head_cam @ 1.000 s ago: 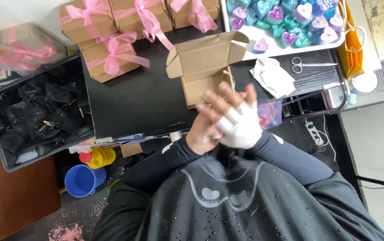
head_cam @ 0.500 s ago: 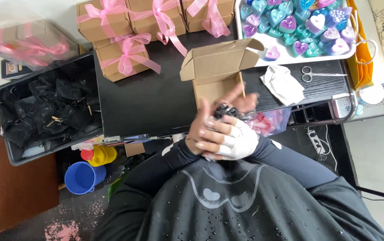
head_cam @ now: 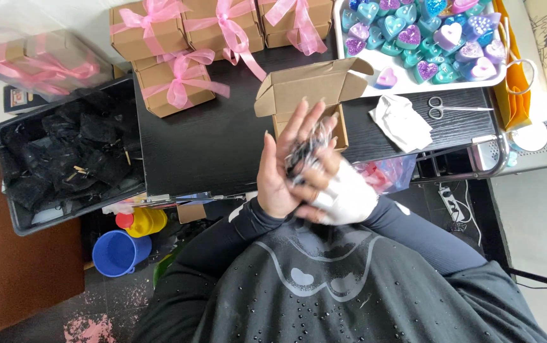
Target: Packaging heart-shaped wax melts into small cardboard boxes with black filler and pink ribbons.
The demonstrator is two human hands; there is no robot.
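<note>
Black tabletop point(head_cam: 210, 140) fills the middle of the view, and just above its near edge the two hands meet around a tuft of black shredded paper point(head_cam: 306, 152). The shred — thin, crinkled, glinting strips — sits between the palms: the left hand point(head_cam: 283, 168) stands open and nearly upright, fingers straight and close together, with the strips lying against its palm and fingers. The right hand point(head_cam: 343, 194), wrapped in a white glove or bandage, presses in from the other side, its bare fingers point(head_cam: 315, 174) curled over the strips and touching the left palm. Whether they pinch the shred or only cup it I cannot tell.

Just behind the hands, partly hidden by the fingertips, stands a small brown cardboard box point(head_cam: 311, 105) with its lid flap thrown back; its inside is too covered to read. To the right lie a crumpled white cloth point(head_cam: 400, 121) and small steel scissors point(head_cam: 454, 109). Beyond them a white tray point(head_cam: 407, 79) holds glossy heart-shaped pieces point(head_cam: 426, 32) in teal, purple and pink — one pink heart sits apart near the tray's edge.

At the far left of the table, closed cardboard boxes point(head_cam: 178, 79) tied with pink ribbon bows are stacked. Beside the table, a black bin point(head_cam: 6, 136) is heaped with more black shred.
</note>
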